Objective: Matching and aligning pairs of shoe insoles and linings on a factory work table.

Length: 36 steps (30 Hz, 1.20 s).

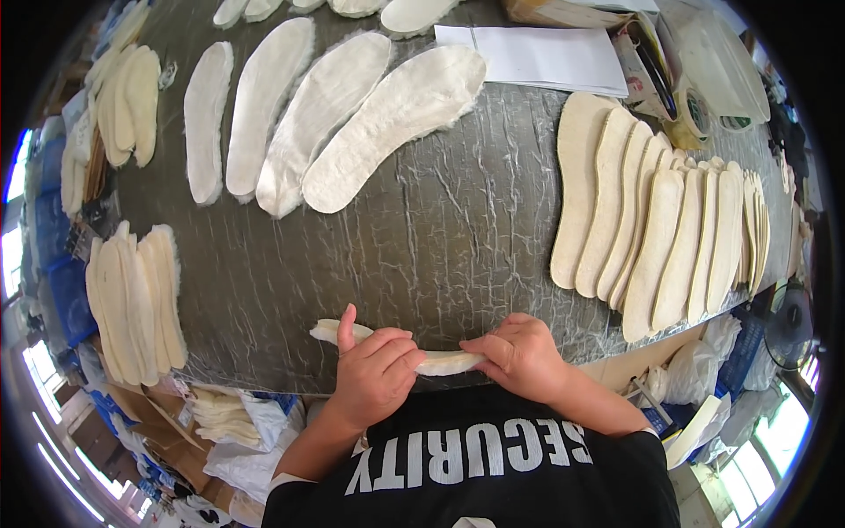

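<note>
Workshop setting, grey wrinkled plastic-covered desk (422, 255) filling most of view, cluttered boxes and bags below its near edge. At near edge, centre: one cream insole (396, 350) held flat, long axis running left-right along the edge, rounded end pointing to the desk's left, other end hidden under right hand. Slight tilt, left end a bit farther from the edge than the right. Left hand (374, 374) curled over the insole's middle, thumb up, fingers pinching it. Right hand (521, 356) closed on the insole's right end, fingertips pressing down. Both hands narrow, gripping the same insole, resting on or just above the desk edge; contact with surface not clear.

Far left-centre of desk: four fleecy white insoles (334, 123) laid side by side, long axes leaning toward far right corner, well apart from hands. More white ones (343, 7) cut off at far edge. Right edge: overlapping row of tan insoles (651, 229), long axes roughly near-to-far, fanned like shingles, near the right hand but not touching. Left edge: stack of cream insoles (136, 299), fuzzy rims, long axes near-to-far. Far left corner: another small pile of insoles (128, 106). Far right: white paper sheets (546, 57), tape roll (695, 110) beside them. Bare grey surface between hands and every stack. Black shirt (493, 466) with white lettering at bottom of frame.
</note>
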{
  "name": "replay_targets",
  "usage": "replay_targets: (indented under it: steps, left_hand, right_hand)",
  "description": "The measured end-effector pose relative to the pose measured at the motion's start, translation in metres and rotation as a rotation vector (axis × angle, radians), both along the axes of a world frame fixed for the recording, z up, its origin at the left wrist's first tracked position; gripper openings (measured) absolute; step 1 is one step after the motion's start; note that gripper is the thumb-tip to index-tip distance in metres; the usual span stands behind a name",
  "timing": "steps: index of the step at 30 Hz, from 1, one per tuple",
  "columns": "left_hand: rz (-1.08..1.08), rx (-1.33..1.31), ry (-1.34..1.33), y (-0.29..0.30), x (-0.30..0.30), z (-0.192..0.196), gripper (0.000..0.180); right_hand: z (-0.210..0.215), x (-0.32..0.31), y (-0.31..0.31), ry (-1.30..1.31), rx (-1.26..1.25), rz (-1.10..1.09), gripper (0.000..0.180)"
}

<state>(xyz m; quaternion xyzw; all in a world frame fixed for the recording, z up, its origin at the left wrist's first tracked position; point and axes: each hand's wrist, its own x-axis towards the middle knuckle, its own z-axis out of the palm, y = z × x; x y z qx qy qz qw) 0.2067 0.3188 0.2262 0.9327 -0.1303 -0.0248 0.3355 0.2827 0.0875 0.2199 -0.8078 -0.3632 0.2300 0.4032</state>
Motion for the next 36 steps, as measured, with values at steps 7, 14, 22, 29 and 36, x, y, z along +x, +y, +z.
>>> replay_targets:
  steps: [7, 14, 22, 29, 36]
  left_hand:
    - [0.007, 0.048, -0.023, -0.015, 0.005, 0.011, 0.017]
    - [0.086, 0.224, -0.197, -0.026, 0.001, 0.010, 0.030]
    - [0.066, 0.170, -0.054, -0.032, -0.003, -0.004, 0.043]
    - [-0.088, 0.461, 0.023, -0.033, 0.016, -0.047, 0.078]
    - [-0.001, 0.343, 0.093, -0.037, 0.018, -0.061, 0.089]
  right_hand:
    - [-0.004, -0.003, -0.007, -0.136, 0.111, -0.030, 0.025]
    - [0.008, -0.004, -0.012, -0.588, 0.140, -0.044, 0.017]
    - [-0.029, -0.041, -0.031, -0.435, -0.189, -0.113, 0.059]
    - [-0.053, -0.016, 0.001, -0.493, -0.349, -0.103, 0.096]
    - [-0.068, -0.014, -0.002, -0.489, -0.393, -0.173, 0.110]
